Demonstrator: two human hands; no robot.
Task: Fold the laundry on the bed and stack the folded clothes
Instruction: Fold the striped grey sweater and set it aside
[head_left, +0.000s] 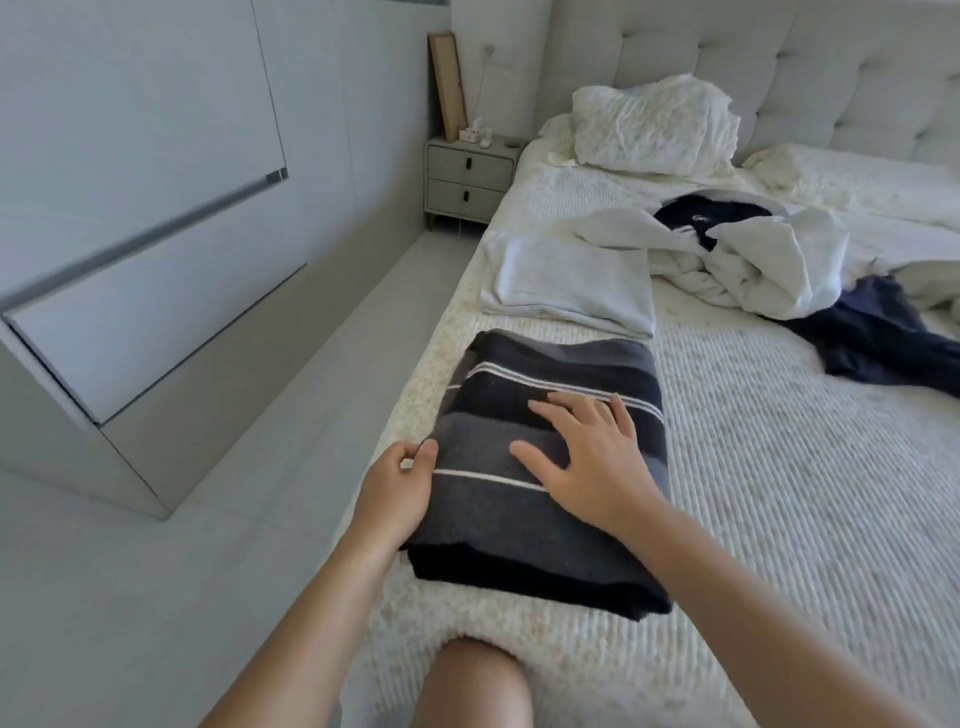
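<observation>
The folded striped sweater (550, 467) lies on the bed (779, 467) near its left edge. The right hand (587, 457) rests flat on top of it, fingers straight and spread. The left hand (400, 491) is at the sweater's left edge, thumb and forefinger pinching the fold there. Just beyond lies a folded white garment (566, 283), then a crumpled white pile (753, 260) with a dark item (711, 218) in it. A navy garment (878, 338) sprawls to the right. A pillow (654, 124) and nightstand (470, 179) sit farther back.
</observation>
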